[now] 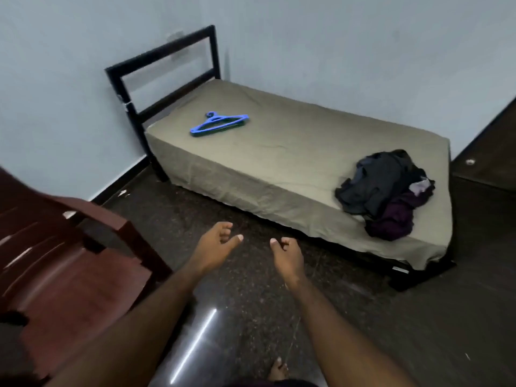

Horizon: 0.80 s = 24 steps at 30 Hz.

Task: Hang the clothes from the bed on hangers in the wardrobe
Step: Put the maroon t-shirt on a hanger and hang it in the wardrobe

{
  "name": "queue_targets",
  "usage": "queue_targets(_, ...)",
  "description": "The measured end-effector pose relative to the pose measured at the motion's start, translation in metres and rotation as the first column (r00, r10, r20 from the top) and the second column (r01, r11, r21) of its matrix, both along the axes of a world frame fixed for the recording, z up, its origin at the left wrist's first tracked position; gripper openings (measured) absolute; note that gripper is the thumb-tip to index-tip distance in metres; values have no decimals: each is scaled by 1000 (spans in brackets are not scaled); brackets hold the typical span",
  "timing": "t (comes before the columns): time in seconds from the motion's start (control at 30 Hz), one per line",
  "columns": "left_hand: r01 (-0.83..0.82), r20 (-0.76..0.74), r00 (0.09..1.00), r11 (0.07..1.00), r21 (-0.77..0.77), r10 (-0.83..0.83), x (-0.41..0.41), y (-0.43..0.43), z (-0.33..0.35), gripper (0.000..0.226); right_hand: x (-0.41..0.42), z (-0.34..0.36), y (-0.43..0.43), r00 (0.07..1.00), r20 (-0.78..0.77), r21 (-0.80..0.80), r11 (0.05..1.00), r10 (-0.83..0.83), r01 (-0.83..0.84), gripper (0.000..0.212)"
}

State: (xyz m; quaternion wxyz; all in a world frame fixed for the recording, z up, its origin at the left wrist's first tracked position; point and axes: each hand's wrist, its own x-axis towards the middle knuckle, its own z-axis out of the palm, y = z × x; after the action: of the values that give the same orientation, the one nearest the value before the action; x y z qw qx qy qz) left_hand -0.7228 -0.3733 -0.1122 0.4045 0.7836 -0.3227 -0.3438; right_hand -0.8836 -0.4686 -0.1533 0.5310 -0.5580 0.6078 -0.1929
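Observation:
A pile of dark clothes (386,191), black, grey and purple, lies on the right end of the bed (279,152), which has an olive sheet. A small stack of blue plastic hangers (219,124) rests near the bed's black headboard. My left hand (216,244) and my right hand (286,254) hover side by side over the floor in front of the bed. Their fingers hang loosely curled and hold nothing. Both hands are well short of the clothes and the hangers.
A dark red plastic chair (61,258) stands close at my left. The floor (251,303) is dark speckled stone with a light glare. A dark wooden door or panel (485,152) stands at the far right. My foot (277,368) shows at the bottom edge.

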Motion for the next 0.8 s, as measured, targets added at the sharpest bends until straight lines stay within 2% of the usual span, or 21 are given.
queue_targets(0.13, -41, 5, 999, 996, -76, 41, -9, -54, -3, 27, -20, 1, -52, 993, 53, 64, 993, -106, 102, 34)
queue_targets(0.23, -81, 6, 997, 991, -105, 82, -12, -94, -10, 22, -31, 3, -87, 972, 51, 8, 974, -228, 228, 18)
queue_targets(0.33, -127, 34, 991, 989, -82, 130, -11, -138, -22, 22, -38, 7, -120, 956, -44, -67, 956, -288, 285, 24)
queue_targets(0.4, -147, 78, 986, 988, -47, 150, -9, -168, -28, 25, -40, 8, -145, 953, -100, -98, 956, -285, 275, 30)
queue_targets(0.5, -148, 185, 972, 989, -9, 147, 0, -232, -39, 15, -29, 8, -198, 949, -139, -154, 953, -283, 261, 35)
queue_targets(0.57, -156, 225, 963, 988, 17, 149, 8, -279, -45, 22, -20, 11, -231, 943, -204, -188, 955, -265, 228, 36)
queue_targets(0.63, -118, 211, 971, 993, 25, 110, 18, -326, -44, 30, -7, 13, -265, 923, -273, -196, 955, -272, 223, 35)
queue_targets(0.7, -18, 221, 975, 998, -54, 30, 33, -367, -35, 36, 7, 20, -298, 895, -331, -203, 948, -300, 243, 32)
queue_targets(0.8, 119, 214, 973, 984, -136, -88, 56, -421, -24, 31, 28, 32, -342, 867, -336, -210, 927, -367, 311, 34)
